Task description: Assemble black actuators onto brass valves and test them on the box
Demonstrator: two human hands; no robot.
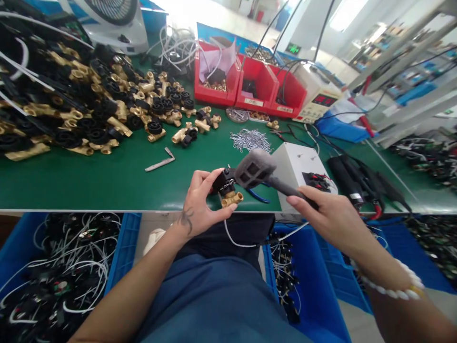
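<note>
My left hand (203, 202) is closed around a brass valve (232, 199) with a black housing on top, held at the bench's front edge. A white cable (231, 238) hangs below it. My right hand (330, 216) grips the handle of a dark grey rubber mallet (255, 167). The mallet's head is just above and right of the valve's black housing and hides part of it; whether they touch I cannot tell. Partly hidden behind the mallet is a tool with blue handles (260, 196). A pile of small metal clips (251, 141) lies beyond.
Many brass valves with black caps (121, 112) are heaped at the left. An L-shaped metal piece (160, 162) lies nearer. Red bins (255, 102) and a power supply (316, 93) stand behind; a white box (291, 164) is at the right. Blue crates (130, 238) sit below the bench.
</note>
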